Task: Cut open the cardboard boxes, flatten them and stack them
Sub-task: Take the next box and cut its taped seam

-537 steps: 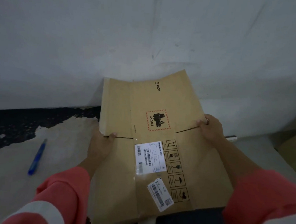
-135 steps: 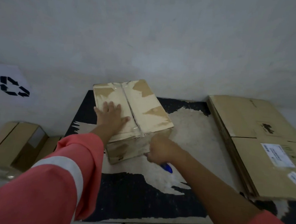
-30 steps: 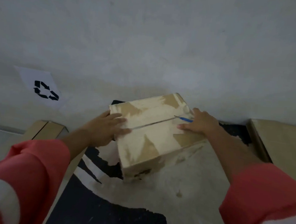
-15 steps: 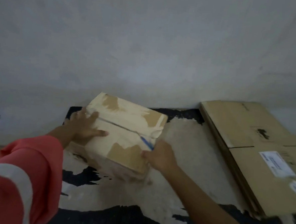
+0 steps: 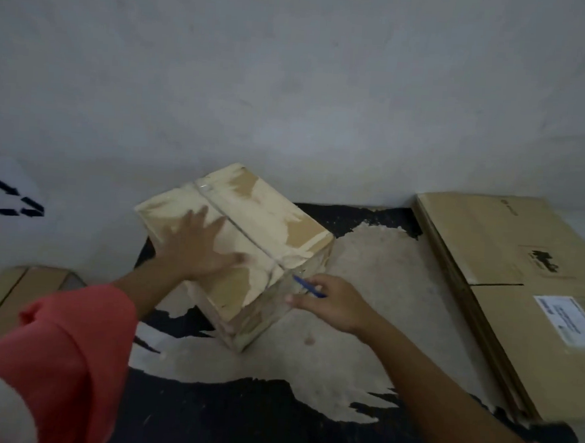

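Note:
A closed cardboard box, its top worn pale and taped along the middle seam, stands on the worn black mat near the wall. My left hand lies flat on the box's top with fingers spread. My right hand holds a blue cutter at the box's near right side, its tip close to the end of the seam. A stack of flattened cardboard boxes lies to the right.
A white wall rises behind the box. A sheet with a black recycling symbol is at the left. More cardboard lies at the lower left, partly behind my sleeve.
The box has turned on the mat, so its seam now runs away from me. My right hand with the cutter has come off the top to the box's near right side.

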